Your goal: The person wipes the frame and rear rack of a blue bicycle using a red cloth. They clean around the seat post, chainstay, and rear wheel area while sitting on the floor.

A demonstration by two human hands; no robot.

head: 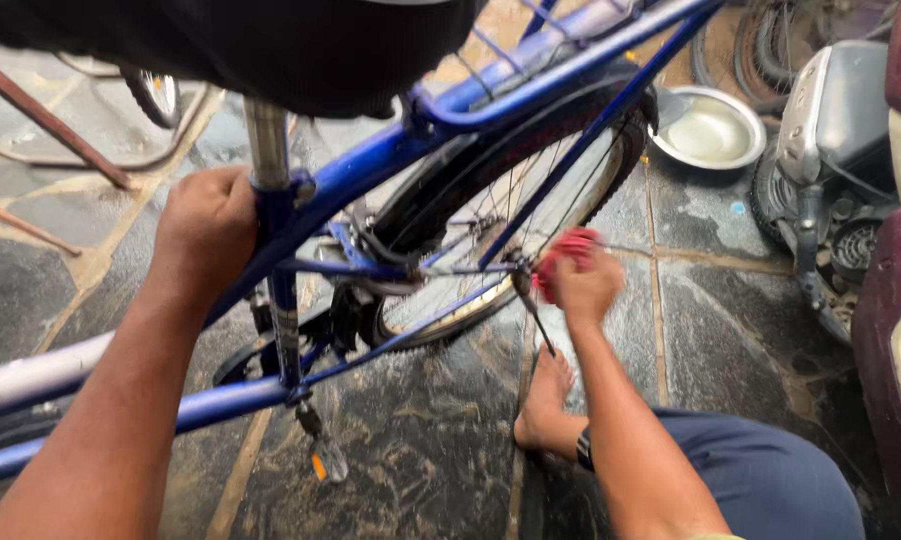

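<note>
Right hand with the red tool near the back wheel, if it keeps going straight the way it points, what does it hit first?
Most likely the rear axle area of the blue bicycle: the right hand points its red-handled tool there, with spokes just beyond. Depth is unclear, so contact may already exist.

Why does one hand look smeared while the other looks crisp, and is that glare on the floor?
Head view: the right hand and the red-handled tool in its grip are motion-blurred beside the rear wheel; the left hand, on the blue frame, is sharper. The wet stone floor and metal bowl catch soft daylight sheen. The saddle is dark, close to the lens.
</note>
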